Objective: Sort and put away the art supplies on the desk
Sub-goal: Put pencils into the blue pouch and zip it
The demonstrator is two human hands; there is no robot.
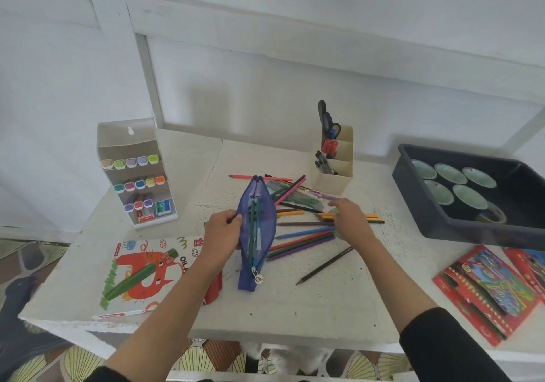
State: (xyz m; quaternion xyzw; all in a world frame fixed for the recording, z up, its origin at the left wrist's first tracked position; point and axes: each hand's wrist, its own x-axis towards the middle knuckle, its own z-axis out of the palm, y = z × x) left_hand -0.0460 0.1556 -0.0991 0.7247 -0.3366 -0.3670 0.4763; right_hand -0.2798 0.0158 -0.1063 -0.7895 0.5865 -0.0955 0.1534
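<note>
Pencils [303, 234] lie scattered on the bench [324, 308] just right of the pencil case [259, 204], crosswise to its length. The right grip [351, 216], fingers loose, hovers over them, nearer; the left grip [222, 231] pinches the case's edge.

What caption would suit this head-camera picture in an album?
Left hand holds a blue pencil case while the right hand reaches over scattered coloured pencils.

On the desk [339, 302]
Pencil case [265, 213] in the left hand [222, 231]; pencils [300, 238] under the right hand [351, 216]; marker rack [138, 175] behind the left.
</note>
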